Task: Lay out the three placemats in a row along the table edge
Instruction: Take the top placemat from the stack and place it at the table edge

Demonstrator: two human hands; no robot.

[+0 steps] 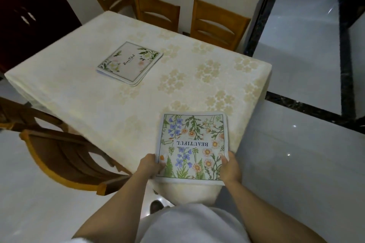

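A square placemat printed with blue and orange flowers and the word BEAUTIFUL lies at the near corner of the table, its near edge hanging past the table edge. My left hand grips its near left corner and my right hand grips its near right corner. Farther back, toward the middle left of the table, a small stack of placemats rests flat, the top one white with pale flowers and green leaves. Another mat's edge shows beneath that one.
The table wears a cream tablecloth with a pale flower pattern. Three wooden chairs stand along the far side and two more chairs at the near left. Glossy white floor tiles lie to the right.
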